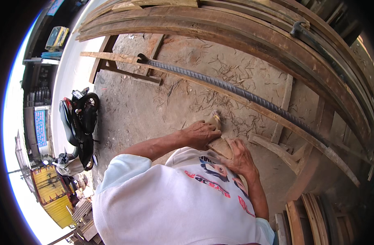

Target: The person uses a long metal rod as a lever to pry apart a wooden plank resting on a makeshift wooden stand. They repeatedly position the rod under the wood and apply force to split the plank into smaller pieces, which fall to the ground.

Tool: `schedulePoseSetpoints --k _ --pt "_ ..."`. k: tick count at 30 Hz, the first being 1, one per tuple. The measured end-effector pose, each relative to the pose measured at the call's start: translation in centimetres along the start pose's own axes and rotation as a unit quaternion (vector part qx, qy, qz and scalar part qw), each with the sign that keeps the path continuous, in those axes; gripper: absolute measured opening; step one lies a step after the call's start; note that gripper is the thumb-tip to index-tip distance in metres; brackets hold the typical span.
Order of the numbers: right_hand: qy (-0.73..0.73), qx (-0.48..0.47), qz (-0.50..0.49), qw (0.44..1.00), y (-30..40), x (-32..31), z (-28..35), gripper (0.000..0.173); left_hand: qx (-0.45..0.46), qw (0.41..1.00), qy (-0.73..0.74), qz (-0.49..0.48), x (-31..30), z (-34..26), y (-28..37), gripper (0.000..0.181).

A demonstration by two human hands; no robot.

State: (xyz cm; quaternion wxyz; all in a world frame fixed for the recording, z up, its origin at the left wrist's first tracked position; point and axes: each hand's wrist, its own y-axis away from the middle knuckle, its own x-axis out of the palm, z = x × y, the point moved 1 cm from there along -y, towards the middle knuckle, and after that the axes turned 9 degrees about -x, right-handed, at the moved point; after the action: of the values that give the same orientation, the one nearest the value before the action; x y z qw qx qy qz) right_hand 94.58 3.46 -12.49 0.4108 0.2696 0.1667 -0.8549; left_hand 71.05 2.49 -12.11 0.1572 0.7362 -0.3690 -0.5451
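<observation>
My left hand (200, 134) is at my lap, its fingers curled into the tan cloth of my trousers (221, 147). Against the same cloth, nearer my shirt, lies my right hand (240, 156) with its fingers bent; its fingertips are partly hidden. In front of me a ribbed steel pry bar (217, 83) with a notched claw end lies along a narrow wooden board (236, 97). Both hands are apart from the bar. Below them one sandalled foot (216, 114) shows on the ground.
Long wooden planks (223, 36) are stacked beyond the bar, with a hammer (315, 46) on top. Many bent nails (236, 119) litter the concrete floor. A parked motorcycle (78, 122) stands at left. More boards (297, 223) stand at lower right, near a wooden trestle leg (306, 171).
</observation>
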Motion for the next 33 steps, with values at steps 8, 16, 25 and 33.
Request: schedulePoseSetpoints --k 8,16,25,33 --pt "0.195 0.048 -0.17 0.965 -5.0 -9.1 -1.5 0.036 -0.236 0.858 0.417 -0.185 1.7 11.8 6.5 0.095" --pt "0.334 0.062 -0.037 0.94 -8.2 -16.0 -4.8 0.06 -0.226 0.74 0.561 -0.296 4.5 14.3 4.5 0.089" --pt "0.246 0.018 0.114 0.962 -10.9 -11.3 -11.8 0.033 -0.383 0.621 0.539 -0.421 2.1 8.7 6.0 0.091" --pt "0.223 0.082 0.174 0.956 -14.4 -16.8 -5.4 0.031 -0.371 0.663 0.462 -0.458 3.7 11.3 7.0 0.08"
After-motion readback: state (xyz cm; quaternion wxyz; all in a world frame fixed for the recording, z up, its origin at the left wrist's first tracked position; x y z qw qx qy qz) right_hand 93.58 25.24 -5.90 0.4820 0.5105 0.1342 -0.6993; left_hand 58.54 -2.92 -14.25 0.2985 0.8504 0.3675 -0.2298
